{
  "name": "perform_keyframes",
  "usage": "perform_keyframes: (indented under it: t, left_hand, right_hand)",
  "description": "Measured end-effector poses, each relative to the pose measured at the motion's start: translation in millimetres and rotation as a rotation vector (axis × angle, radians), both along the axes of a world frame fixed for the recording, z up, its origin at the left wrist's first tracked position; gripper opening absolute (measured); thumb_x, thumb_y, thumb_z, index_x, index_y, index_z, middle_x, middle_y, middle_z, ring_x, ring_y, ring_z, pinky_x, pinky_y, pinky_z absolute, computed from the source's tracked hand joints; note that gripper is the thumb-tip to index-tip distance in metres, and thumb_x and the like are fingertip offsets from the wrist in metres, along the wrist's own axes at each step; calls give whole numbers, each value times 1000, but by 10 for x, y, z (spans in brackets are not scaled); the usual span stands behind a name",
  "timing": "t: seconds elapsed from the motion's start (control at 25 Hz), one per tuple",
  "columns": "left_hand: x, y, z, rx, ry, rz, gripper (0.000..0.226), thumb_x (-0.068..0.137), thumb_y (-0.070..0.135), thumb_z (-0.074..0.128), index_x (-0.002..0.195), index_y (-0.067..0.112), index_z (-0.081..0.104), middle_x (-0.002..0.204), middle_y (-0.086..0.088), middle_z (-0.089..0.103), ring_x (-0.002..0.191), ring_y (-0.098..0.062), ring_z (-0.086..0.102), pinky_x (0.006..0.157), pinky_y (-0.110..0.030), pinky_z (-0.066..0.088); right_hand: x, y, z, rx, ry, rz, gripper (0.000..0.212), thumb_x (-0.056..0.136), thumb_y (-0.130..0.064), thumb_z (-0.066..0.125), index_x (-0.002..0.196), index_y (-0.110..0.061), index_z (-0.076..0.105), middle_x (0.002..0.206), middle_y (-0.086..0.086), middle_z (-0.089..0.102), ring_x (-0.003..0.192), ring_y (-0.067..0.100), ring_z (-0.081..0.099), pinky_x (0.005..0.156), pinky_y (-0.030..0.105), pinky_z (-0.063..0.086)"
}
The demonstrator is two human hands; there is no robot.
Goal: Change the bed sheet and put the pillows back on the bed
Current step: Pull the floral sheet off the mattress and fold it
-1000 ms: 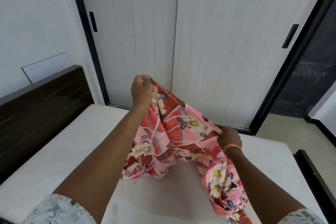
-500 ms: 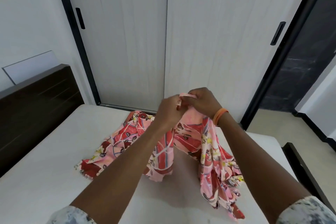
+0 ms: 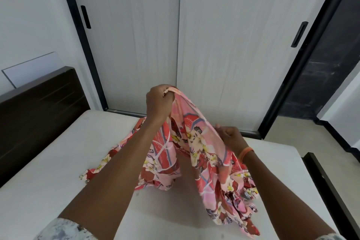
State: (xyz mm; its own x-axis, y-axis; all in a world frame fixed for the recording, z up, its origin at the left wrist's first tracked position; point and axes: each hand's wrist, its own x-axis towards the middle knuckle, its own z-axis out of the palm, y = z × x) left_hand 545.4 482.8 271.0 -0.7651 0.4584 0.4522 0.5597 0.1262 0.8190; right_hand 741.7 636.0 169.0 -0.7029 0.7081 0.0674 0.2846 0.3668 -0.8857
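floral sheet [image 3: 196,142], thin and crumpled, hangs gripped by left hand [image 3: 158,103] and right hand [image 3: 231,138] above smooth white mattress [image 3: 48,191].

Bare mattress [image 3: 48,177] lies open to my left, from my forearm across to the dark headboard [image 3: 39,107], which walls off that side. Ahead, the closed wardrobe doors [image 3: 224,45] stand just beyond the far mattress edge and bar any reach past it. The floral sheet [image 3: 204,146] hangs between my left hand [image 3: 158,101] and right hand [image 3: 231,138], blocking the middle; its bunched folds pile on the mattress to my right. Between the two hanging folds a bare strip of mattress shows. At far right the dark bed frame [image 3: 327,185] borders the mattress, with open floor [image 3: 292,134] beyond.
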Motion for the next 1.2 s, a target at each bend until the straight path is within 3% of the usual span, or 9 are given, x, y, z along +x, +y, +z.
perform_keyframes:
  t: [0.12, 0.24, 0.36, 0.48, 0.64, 0.8, 0.88, 1.08, 1.2]
  left_hand:
    - [-81, -12, -32, -143, 2, 70, 24, 96, 15, 53, 105, 14, 75, 89, 2, 71, 79, -12, 65, 58, -15, 43]
    - [-72, -28, -144, -410, 7, 82, 33, 89, 12, 60, 122, 13, 65, 114, -4, 66, 103, -20, 63, 77, -21, 42]
    - [182, 3, -250, -472, -25, -313, 59, 83, 20, 75, 138, 17, 53, 136, 1, 58, 118, -15, 58, 95, -24, 44]
    - [451, 113, -284, -394, -20, -546, 36, 78, 28, 81, 111, 29, 67, 102, 15, 71, 90, 6, 66, 76, -17, 51]
    - [389, 190, -216, -257, 104, -410, 9, 89, 22, 70, 83, 21, 76, 65, 15, 65, 58, 3, 60, 53, -17, 43]
    - [301, 183, -168, -163, 22, -353, 14, 92, 15, 67, 99, 16, 79, 79, 19, 70, 68, 10, 65, 66, -8, 48]
    - [286, 209, -131, -98, 11, -328, 15, 92, 12, 65, 99, 14, 79, 82, 12, 73, 71, 9, 65, 68, -7, 47]
    - [230, 176, -25, 42, -32, -259, 17, 95, 14, 62, 101, 13, 78, 80, 17, 71, 72, 4, 67, 65, -11, 52]
    - [173, 172, -35, 6, -99, -220, 18, 96, 22, 62, 95, 13, 78, 74, 7, 72, 65, -4, 67, 60, -18, 54]
  right_hand:
    - [-21, -29, 39, -165, 72, 43, 66, 88, -62, 47, 72, -3, 73, 68, 17, 67, 60, 25, 60, 59, 33, 46]
    - [-114, -59, 278, -233, 107, 255, 27, 86, -21, 73, 72, 2, 72, 70, 14, 63, 65, 21, 55, 60, 31, 47]
    - [-256, -109, 613, -207, 191, 319, 9, 86, -3, 69, 82, 4, 72, 75, 13, 67, 68, 14, 60, 64, 22, 51]
    - [-366, -167, 927, -224, 230, 373, 19, 89, -12, 68, 87, 6, 70, 77, 14, 70, 70, 17, 65, 67, 24, 53]
    - [-267, -66, 986, -65, 134, 378, 24, 82, -20, 77, 97, -3, 71, 61, 19, 55, 55, 22, 47, 56, 27, 41]
    - [-192, 69, 692, 317, -77, 206, 9, 81, -8, 74, 73, -8, 68, 61, 14, 57, 55, 17, 49, 62, 30, 40]
    - [-191, 110, 453, 425, -207, 80, 29, 85, -14, 68, 57, -12, 61, 53, 2, 53, 49, 12, 46, 59, 27, 39]
    - [-93, 194, -22, 260, -508, -125, 51, 95, -47, 51, 54, -16, 54, 52, 0, 55, 49, 17, 52, 48, 24, 37]
    - [-82, 191, -104, 93, -455, -180, 51, 95, -36, 49, 52, -9, 51, 56, 8, 54, 58, 24, 52, 58, 31, 42]
